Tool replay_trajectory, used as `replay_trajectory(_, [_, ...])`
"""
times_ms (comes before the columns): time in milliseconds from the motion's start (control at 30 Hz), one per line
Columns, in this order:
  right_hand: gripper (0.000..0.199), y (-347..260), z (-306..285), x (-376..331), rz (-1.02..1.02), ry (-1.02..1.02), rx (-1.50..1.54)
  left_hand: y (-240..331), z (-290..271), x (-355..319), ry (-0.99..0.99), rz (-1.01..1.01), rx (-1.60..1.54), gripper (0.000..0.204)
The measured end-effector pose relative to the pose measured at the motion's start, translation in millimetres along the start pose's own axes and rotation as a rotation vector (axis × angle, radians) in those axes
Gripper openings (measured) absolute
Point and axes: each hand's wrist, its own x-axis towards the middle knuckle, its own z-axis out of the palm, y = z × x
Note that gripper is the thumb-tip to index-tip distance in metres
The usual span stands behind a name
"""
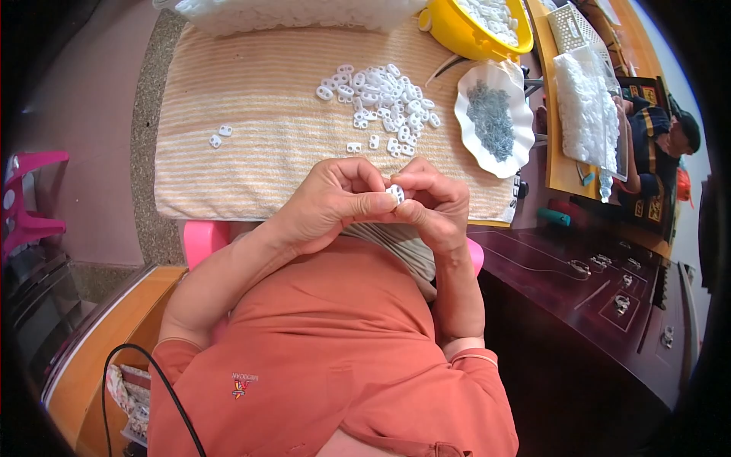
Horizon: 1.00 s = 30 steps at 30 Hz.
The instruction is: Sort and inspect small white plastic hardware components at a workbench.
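Near the middle of the frame, the left hand (335, 204) and the right hand (435, 204) meet fingertip to fingertip, both pinching one small white plastic piece (395, 193) between thumbs and forefingers. The other fingers of each hand curl inward, and the piece sits just above the near edge of a striped beige towel (251, 114) that covers the work surface.

Higher on the towel, slightly right of centre, lies a loose heap of white plastic pieces (381, 99) of the same kind. Two stray pieces (220, 135) lie well apart from it toward the towel's left side.

At the upper right, a white scalloped dish (518, 152) holds a mound of small grey metal parts (490, 118). Just above it, a yellow bowl (457, 34) filled with white pieces reaches the top edge. Along the top edge, left of the bowl, lies a clear bag (289, 14) of white pieces.

Further right, a long clear bag (586, 110) packed with white pieces rests on an orange tabletop (560, 164), with a white lattice basket (572, 27) above it. Another person (659, 145) in a dark striped shirt sits at the far right edge.

A dark wooden cabinet (601, 305) fills the lower right; a pink plastic stool (30, 221) stands at the left edge.
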Motion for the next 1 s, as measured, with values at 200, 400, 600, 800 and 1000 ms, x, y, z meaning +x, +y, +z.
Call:
replay_trajectory(200, [0.027,-4.7,4.6,0.6,-0.035,-0.02,-0.054,-2.8,1.8,-1.6,-0.016,0.051,0.039,0.008])
replay_trajectory(400, [0.026,-9.2,6.3,0.7,-0.073,-0.044,-0.189,-2.9,6.1,-3.1,-0.04,0.087,0.062,0.008])
replay_trajectory(600, [0.027,-9.6,7.3,2.2,-0.05,-0.046,-0.094,1.5,6.0,-1.5,-0.062,0.034,0.035,0.007])
replay_trajectory(800, [0.027,-20.1,8.2,2.2,0.08,-0.075,-0.097,1.2,3.0,-2.2,-0.041,0.006,0.037,0.007])
replay_trajectory(1000, [0.025,-26.7,16.1,3.0,0.055,-0.057,-0.175,1.9,6.3,-3.0,-0.061,0.022,0.039,0.009])
